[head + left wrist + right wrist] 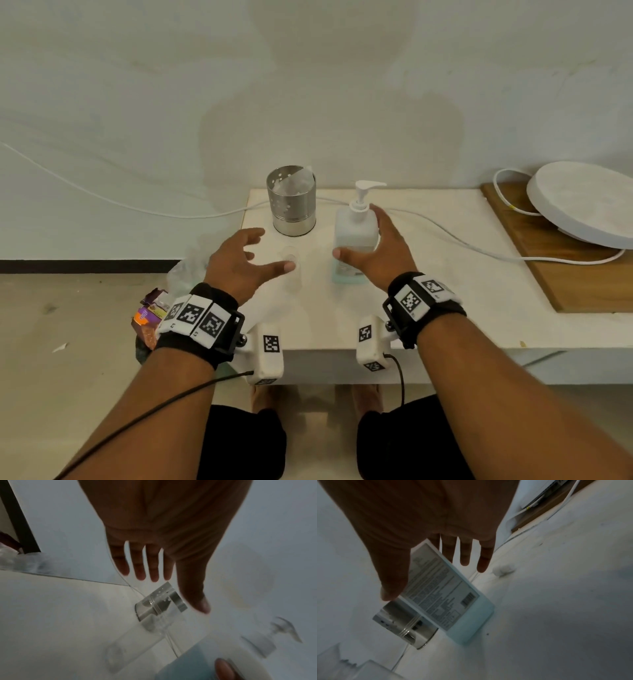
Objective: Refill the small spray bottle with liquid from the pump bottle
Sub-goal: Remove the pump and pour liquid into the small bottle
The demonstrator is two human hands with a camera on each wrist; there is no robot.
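Note:
A pale blue pump bottle with a white pump head stands on the white table. My right hand hovers over it with fingers spread, thumb in front and fingers behind, not gripping; in the right wrist view the bottle's label shows below the fingers. A small clear spray bottle stands just left of it, faint against the table. My left hand is open just left of it, thumb near its side. In the left wrist view the clear bottle lies below the straight fingers.
A perforated steel cup stands behind the two bottles. A white cable runs along the back of the table to a round white device on a wooden board. Plastic and snack wrappers lie off the table's left edge.

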